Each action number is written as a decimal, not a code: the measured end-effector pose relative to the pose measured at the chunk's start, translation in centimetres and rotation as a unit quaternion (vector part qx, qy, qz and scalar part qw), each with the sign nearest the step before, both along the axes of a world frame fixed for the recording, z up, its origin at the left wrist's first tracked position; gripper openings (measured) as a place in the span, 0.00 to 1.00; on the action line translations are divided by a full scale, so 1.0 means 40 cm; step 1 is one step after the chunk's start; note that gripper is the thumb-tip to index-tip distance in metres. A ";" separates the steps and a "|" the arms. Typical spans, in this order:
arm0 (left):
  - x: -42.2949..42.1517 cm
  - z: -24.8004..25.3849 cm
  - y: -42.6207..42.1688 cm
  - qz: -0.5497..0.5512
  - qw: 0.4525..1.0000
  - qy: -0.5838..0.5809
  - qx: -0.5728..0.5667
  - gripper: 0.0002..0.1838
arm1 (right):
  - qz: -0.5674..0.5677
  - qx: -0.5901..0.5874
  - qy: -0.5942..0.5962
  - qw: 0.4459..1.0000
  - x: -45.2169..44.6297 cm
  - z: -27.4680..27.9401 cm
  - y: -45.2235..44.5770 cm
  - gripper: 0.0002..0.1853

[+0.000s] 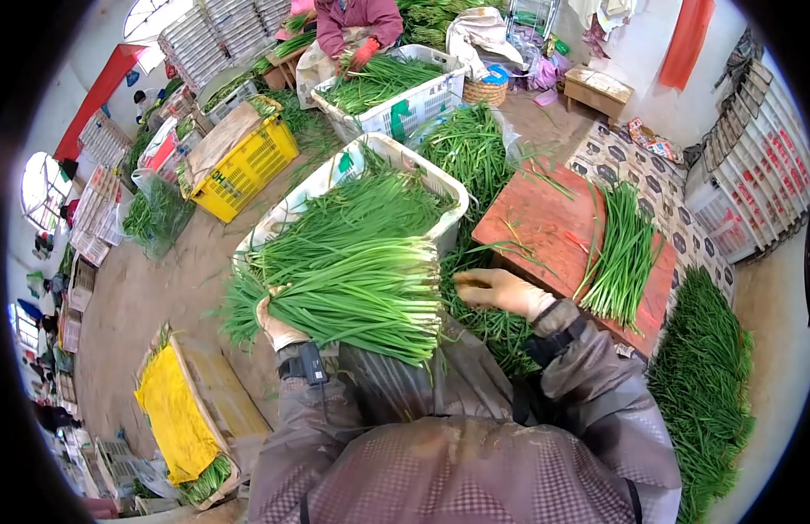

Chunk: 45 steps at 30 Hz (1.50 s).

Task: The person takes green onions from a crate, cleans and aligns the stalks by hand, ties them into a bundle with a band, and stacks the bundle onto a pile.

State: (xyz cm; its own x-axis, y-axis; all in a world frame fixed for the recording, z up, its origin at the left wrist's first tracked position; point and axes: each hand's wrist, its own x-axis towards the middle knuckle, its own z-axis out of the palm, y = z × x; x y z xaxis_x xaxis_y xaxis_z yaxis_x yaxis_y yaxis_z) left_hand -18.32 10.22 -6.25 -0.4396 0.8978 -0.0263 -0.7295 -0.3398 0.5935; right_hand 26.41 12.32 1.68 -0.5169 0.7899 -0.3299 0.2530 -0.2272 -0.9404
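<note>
A thick bunch of green chives (pixel 361 301) lies across my lap and the near edge of a white crate (pixel 453 188), its pale cut ends pointing right. My gloved left hand (pixel 281 321) is wrapped round the leafy left side of this bunch, some fingers hidden beneath the leaves. To the right of the pale ends, my gloved right hand (pixel 501 293) is held with fingers extended and nothing in it. More chives (pixel 370 205) fill the crate behind the bunch. Another bunch of chives (pixel 623 253) rests on a reddish board (pixel 545 218) beyond my right hand.
Across from me, a person in a red glove (pixel 364 54) works over another white crate (pixel 431 87). A yellow crate (pixel 239 166) stands left; a cloth-covered crate (pixel 173 410) sits lower left. Loose chives (pixel 702 393) are heaped at right, near stacked crates (pixel 754 166).
</note>
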 end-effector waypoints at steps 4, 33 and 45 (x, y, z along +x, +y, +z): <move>0.043 0.059 -0.005 0.037 0.998 0.020 -0.044 0.11 | -0.036 0.074 0.019 0.996 -0.105 0.039 -0.006 0.15; -0.040 -0.039 0.009 0.012 0.998 0.031 0.060 0.13 | -0.191 -0.113 0.199 0.954 -0.223 0.077 0.010 0.18; 0.020 0.047 0.001 0.041 0.999 0.004 0.034 0.08 | -0.162 -0.097 0.219 0.957 -0.217 0.072 0.003 0.21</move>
